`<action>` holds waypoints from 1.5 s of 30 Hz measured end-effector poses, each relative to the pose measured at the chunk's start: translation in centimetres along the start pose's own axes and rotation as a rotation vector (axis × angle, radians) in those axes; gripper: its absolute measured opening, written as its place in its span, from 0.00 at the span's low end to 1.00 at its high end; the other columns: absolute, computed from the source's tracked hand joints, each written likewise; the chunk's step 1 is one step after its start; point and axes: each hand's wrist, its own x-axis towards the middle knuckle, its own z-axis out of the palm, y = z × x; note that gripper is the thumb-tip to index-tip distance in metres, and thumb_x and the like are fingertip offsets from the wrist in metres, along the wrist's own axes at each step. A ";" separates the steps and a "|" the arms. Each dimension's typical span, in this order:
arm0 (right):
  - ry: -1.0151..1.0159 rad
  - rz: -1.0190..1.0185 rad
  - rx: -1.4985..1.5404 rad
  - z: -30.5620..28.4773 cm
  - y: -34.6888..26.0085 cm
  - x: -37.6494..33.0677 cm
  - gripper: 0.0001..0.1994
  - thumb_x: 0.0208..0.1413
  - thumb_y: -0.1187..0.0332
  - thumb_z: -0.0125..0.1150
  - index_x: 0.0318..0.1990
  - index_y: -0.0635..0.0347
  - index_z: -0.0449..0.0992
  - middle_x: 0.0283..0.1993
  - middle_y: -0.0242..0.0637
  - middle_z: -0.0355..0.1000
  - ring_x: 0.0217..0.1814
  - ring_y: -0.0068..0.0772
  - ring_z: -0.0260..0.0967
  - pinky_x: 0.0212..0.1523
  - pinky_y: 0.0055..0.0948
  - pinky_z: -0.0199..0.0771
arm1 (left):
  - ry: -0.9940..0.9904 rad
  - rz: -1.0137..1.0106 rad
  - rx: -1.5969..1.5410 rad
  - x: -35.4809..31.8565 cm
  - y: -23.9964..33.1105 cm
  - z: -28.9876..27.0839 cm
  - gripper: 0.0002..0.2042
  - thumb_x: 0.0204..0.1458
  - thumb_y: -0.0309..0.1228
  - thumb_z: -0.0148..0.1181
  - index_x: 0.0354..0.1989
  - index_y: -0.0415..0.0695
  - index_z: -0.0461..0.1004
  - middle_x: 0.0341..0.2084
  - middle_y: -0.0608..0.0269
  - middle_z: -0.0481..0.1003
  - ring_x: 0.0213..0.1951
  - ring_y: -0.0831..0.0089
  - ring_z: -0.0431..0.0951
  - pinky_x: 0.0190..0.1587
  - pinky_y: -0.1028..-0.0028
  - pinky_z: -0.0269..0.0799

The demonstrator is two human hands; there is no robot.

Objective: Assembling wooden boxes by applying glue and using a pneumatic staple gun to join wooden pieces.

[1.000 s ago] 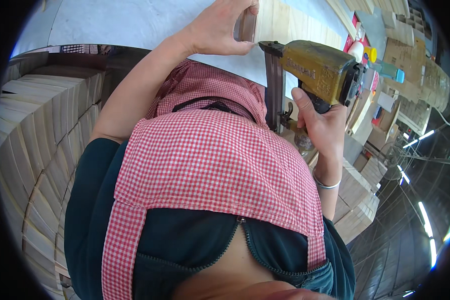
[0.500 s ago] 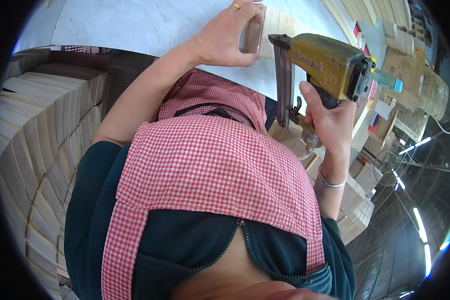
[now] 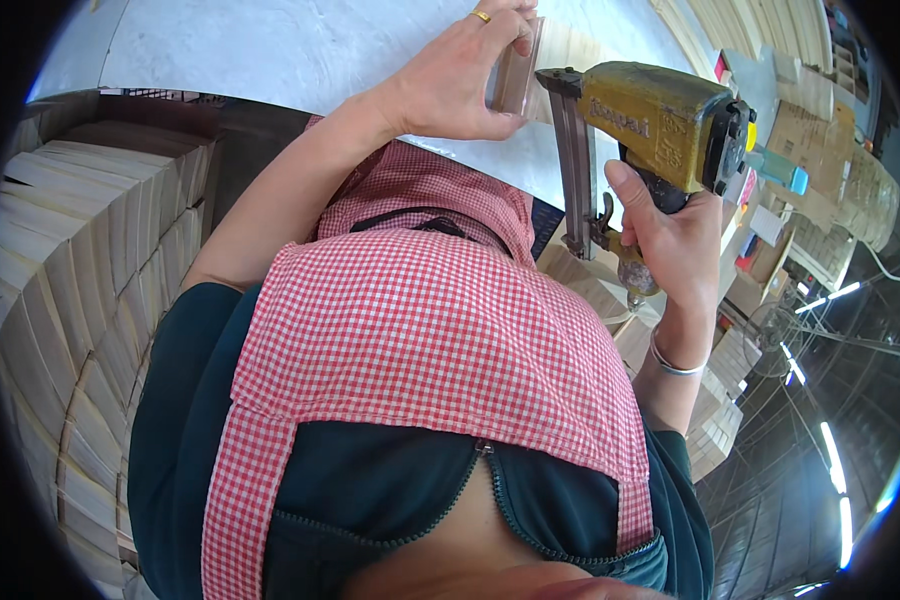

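My right hand (image 3: 670,235) is wrapped round the grip of a yellow and black pneumatic nail gun (image 3: 655,115). Its nose is at the edge of a small pale wooden box (image 3: 562,62) on the table; whether the two touch I cannot tell. My left hand (image 3: 460,85) grips the box's near-left side, thumb below and fingers above, beside a brown-edged end (image 3: 516,80). The far part of the box lies behind the nail gun.
A white-topped table (image 3: 270,50) spans the far side. Stacks of pale wooden boards (image 3: 90,230) stand to my left. More wooden strips (image 3: 755,30) lie at the far right, near a cardboard box (image 3: 810,140). A checked apron (image 3: 440,330) covers my front.
My left hand and the wooden box have shifted slightly to the right. My right hand has moved a little to the right, and the nail gun has tilted slightly, its nose staying by the box.
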 end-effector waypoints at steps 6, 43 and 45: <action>-0.003 -0.108 -0.040 -0.5 0.3 0.8 0.14 0.55 0.68 0.74 0.45 0.67 0.81 0.23 0.31 0.76 0.16 0.17 0.60 0.17 0.18 0.58 | 0.088 -0.093 -0.038 -1.0 1.2 -0.3 0.29 0.43 0.35 0.72 0.49 0.44 0.60 0.62 0.37 0.58 0.70 0.39 0.55 0.67 0.48 0.57; 0.151 -0.040 -0.044 -8.6 3.7 6.4 0.11 0.55 0.66 0.73 0.34 0.66 0.79 0.16 0.30 0.69 0.13 0.19 0.62 0.15 0.20 0.59 | -0.105 -0.025 0.677 6.0 5.4 4.7 0.22 0.35 0.38 0.77 0.38 0.45 0.75 0.53 0.49 0.73 0.58 0.54 0.68 0.64 0.50 0.57; 0.176 -0.007 -0.042 -9.2 4.7 6.3 0.11 0.55 0.66 0.73 0.34 0.65 0.79 0.15 0.29 0.69 0.13 0.19 0.61 0.15 0.20 0.60 | -0.159 0.037 0.697 7.2 5.1 6.5 0.21 0.35 0.37 0.77 0.38 0.45 0.76 0.52 0.49 0.74 0.56 0.55 0.69 0.63 0.51 0.58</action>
